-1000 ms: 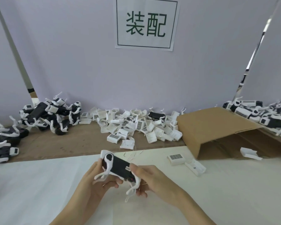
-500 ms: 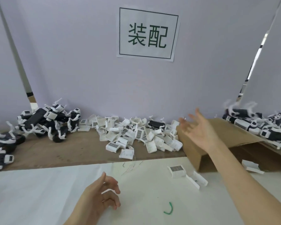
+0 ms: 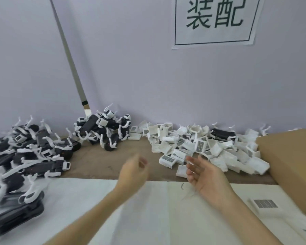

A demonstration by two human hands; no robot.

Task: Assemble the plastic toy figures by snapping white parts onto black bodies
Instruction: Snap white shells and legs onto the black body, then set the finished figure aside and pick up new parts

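White loose parts (image 3: 201, 149) remain heaped beside finished figures (image 3: 34, 152); I see both hands, left (image 3: 132, 171) and right (image 3: 204, 174), open, holding nothing.

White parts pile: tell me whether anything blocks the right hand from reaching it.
Nothing visible does. The right hand hovers open and empty at the near edge of the white parts pile, with only bare brown board around it.
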